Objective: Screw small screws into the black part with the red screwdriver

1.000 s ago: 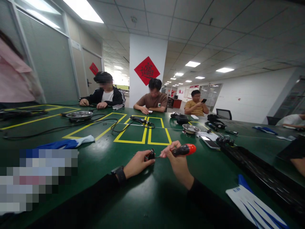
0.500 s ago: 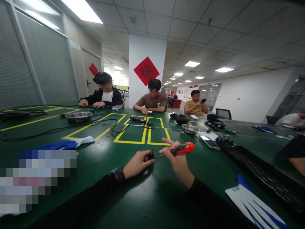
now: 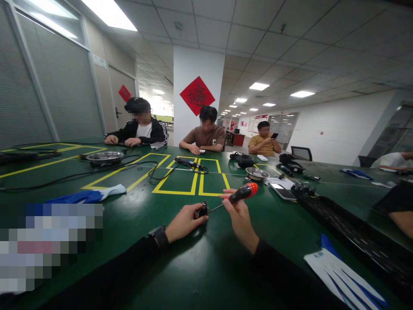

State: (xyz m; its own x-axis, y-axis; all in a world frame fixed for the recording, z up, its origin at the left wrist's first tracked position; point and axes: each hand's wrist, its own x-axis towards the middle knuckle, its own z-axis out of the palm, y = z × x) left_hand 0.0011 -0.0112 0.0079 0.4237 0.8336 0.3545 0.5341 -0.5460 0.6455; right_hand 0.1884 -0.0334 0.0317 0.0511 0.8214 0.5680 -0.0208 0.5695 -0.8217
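Observation:
A small black part (image 3: 203, 209) with a metallic top stands upright on the green table (image 3: 200, 262), and my left hand (image 3: 184, 221) is closed on it between thumb and fingers. My right hand (image 3: 240, 217) holds a red and black screwdriver (image 3: 243, 192) by the front of its handle, with some fingers stretched out. The handle points up to the right. The shaft slants down to the left, and its end meets the side of the black part; the exact contact is too small to make out.
White and blue gloves (image 3: 342, 275) lie at the right, beside a long black tray (image 3: 351, 228). A phone (image 3: 282, 192) and metal bowl (image 3: 257, 173) are beyond. Another glove (image 3: 87, 196) lies left, near cables (image 3: 129, 163). People sit across the table.
The screwdriver handle has moved slightly left and tilted up more steeply, turning in my right hand, whose fingers have shifted. My left hand keeps its hold on the black part.

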